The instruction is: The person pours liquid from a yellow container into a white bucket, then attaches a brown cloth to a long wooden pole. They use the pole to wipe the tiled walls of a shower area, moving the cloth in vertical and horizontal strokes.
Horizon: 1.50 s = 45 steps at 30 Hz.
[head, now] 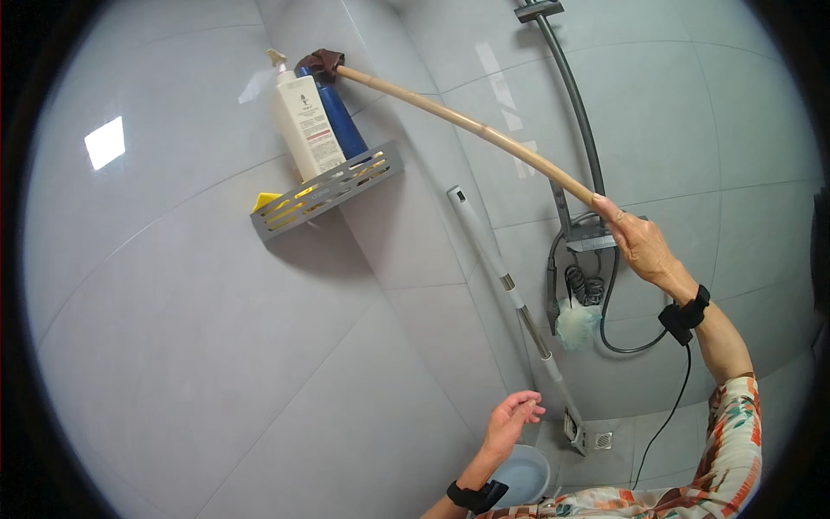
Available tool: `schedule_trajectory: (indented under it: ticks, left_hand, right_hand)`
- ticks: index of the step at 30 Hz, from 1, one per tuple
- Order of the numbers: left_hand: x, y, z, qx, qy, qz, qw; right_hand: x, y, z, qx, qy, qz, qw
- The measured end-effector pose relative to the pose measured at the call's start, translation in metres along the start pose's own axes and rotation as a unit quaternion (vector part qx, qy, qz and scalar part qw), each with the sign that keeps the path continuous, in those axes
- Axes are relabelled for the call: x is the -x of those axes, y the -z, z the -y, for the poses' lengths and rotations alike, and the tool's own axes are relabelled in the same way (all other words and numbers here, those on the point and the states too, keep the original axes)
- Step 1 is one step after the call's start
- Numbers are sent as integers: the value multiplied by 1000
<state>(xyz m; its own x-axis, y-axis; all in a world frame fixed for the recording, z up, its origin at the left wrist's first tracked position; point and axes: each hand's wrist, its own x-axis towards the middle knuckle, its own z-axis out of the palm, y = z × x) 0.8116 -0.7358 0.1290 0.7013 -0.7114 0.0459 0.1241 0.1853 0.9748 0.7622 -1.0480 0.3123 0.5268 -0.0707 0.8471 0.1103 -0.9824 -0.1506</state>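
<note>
My right hand [640, 241] grips the near end of a long bamboo stick [483, 130]. At the stick's far end is a dark brown cloth [322, 61], up by the wall corner behind the bottles. A white pump bottle [306, 123] bearing writing and a blue bottle [343, 118] stand on a grey slotted corner shelf [327, 189]. The cloth appears against the blue bottle's top, though contact is hard to tell. Low in the view, my left hand [511, 422] holds nothing, its fingers loosely bent, above a light blue basin [524, 473].
A mop with a white and metal handle [480, 237] leans in the corner, near a floor drain [603, 441]. On the right wall are a shower mixer [591, 241], a dark riser pipe [574, 91], a hose [626, 350] and a bath puff [577, 324]. Something yellow [266, 200] lies on the shelf.
</note>
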Motion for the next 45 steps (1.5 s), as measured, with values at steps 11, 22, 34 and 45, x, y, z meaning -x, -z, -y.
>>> schedule_trajectory:
  ticks: [11,22,34,45]
  left_hand:
    - [5,65,-5,-4,6,28,1000]
    - [-14,71,-5,-30,12,47,998]
    - [-125,-81,-83,59,-167,108,978]
    - [-121,-140,-78,91,-193,115,970]
  right_hand:
    - [11,-12,45,-7,-83,-4,997]
    - [123,-20,50,30,-59,-38,997]
    - [181,-14,39,-3,-59,23,998]
    - [221,13,22,-21,-73,83,994]
